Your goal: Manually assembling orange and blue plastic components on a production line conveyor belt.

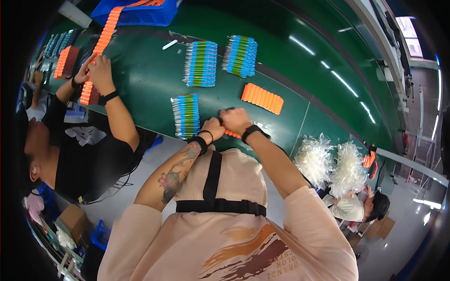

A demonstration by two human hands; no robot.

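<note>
My left hand (213,129) and my right hand (236,120) meet close to the table's near edge, fingers curled in on both. Something small and dark shows at the right hand's fingers, and its kind cannot be made out. What the left fingers grip is hidden. Just under my hands an orange ribbed strip (231,134) peeks out, mostly covered. Left of my left hand lies a stack of slim blue-and-clear sticks with a yellow-green band (186,115). A flat orange ribbed block (263,99) rests beyond my right hand.
Two more stick stacks (200,63) (240,56) lie farther back, near a white stick (169,44). At left, a co-worker's hands (99,72) handle a long orange strip running from a blue crate (136,15). Clear plastic piles (315,161) sit at right, near another person.
</note>
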